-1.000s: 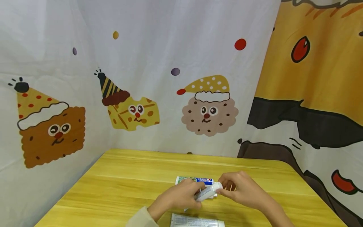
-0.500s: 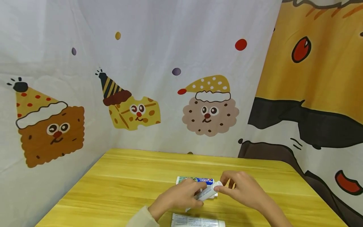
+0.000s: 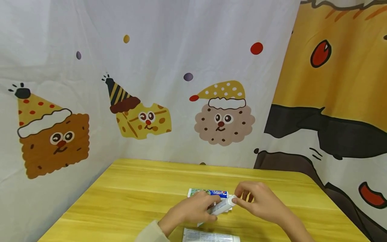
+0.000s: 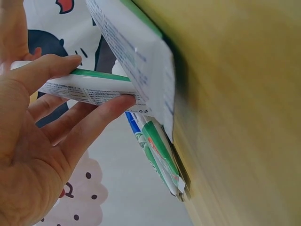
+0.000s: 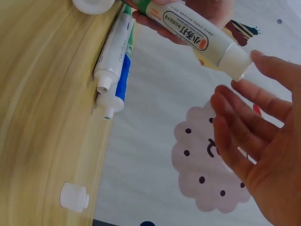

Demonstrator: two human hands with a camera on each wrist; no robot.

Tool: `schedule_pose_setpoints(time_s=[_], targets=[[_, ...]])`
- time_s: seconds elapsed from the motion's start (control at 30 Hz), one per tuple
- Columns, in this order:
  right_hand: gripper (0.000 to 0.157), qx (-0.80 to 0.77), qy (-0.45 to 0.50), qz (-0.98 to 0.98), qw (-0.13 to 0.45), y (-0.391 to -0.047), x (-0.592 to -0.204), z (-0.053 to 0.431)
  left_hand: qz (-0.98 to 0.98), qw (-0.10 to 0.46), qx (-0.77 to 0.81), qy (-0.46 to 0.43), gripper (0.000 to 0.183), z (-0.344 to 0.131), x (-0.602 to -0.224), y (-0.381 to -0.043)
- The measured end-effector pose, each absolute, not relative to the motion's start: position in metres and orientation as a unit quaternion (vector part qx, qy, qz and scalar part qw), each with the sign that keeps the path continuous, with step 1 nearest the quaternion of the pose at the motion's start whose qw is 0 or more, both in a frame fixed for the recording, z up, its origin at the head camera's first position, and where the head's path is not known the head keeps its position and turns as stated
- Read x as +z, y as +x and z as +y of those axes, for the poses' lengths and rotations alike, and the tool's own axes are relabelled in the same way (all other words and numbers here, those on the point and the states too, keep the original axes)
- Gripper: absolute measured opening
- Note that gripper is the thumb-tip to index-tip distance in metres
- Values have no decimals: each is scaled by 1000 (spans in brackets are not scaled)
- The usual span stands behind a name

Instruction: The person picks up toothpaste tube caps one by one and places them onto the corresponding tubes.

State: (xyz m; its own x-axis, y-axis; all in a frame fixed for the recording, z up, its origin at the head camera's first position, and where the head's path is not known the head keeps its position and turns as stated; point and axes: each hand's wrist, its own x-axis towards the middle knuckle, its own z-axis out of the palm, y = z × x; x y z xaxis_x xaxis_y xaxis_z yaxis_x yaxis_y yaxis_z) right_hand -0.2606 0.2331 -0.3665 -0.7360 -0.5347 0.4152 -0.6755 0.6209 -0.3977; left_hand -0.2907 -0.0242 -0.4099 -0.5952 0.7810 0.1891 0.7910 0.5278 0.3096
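My left hand (image 3: 195,207) grips a white and green toothpaste tube (image 5: 181,26), tilted so its capped end points up and right. In the left wrist view its fingers (image 4: 101,120) lie along the tube's flat body. At the tube's top, my right hand (image 5: 273,122) pinches the white cap (image 5: 235,62) between thumb and index finger, its other fingers loosely bent. Behind the held tube, a blue and green toothpaste tube (image 3: 218,194) and a white one (image 5: 113,56) lie side by side on the table, nozzles uncapped in the right wrist view.
Another white tube (image 3: 210,236) lies at the table's near edge; its white cap (image 5: 93,4) shows in the right wrist view. A loose white cap (image 5: 73,197) rests on the wooden table (image 3: 136,195). A printed cloth (image 3: 169,50) hangs behind the table.
Both hands stay in nearly the same place. My right fingers have shifted slightly around the cap, and the held tube's angle has changed a little.
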Motion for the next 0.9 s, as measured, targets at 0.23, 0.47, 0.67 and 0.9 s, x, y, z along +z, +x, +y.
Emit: schedule_pose_setpoints(time_s=[0.23, 0.47, 0.67, 0.9], targets=[[14, 263, 308, -905, 131, -259, -367, 232, -875, 2, -192, -444, 22, -25, -410, -289], [23, 287, 349, -886, 109, -259, -362, 235, -873, 8, -186, -451, 22, -24, -409, -291], [22, 292, 367, -877, 101, -258, -361, 236, -873, 10, -184, -452, 22, -24, -410, -291], [9, 279, 351, -888, 101, -258, -362, 234, -872, 11, -188, -453, 20, -24, -411, -292]])
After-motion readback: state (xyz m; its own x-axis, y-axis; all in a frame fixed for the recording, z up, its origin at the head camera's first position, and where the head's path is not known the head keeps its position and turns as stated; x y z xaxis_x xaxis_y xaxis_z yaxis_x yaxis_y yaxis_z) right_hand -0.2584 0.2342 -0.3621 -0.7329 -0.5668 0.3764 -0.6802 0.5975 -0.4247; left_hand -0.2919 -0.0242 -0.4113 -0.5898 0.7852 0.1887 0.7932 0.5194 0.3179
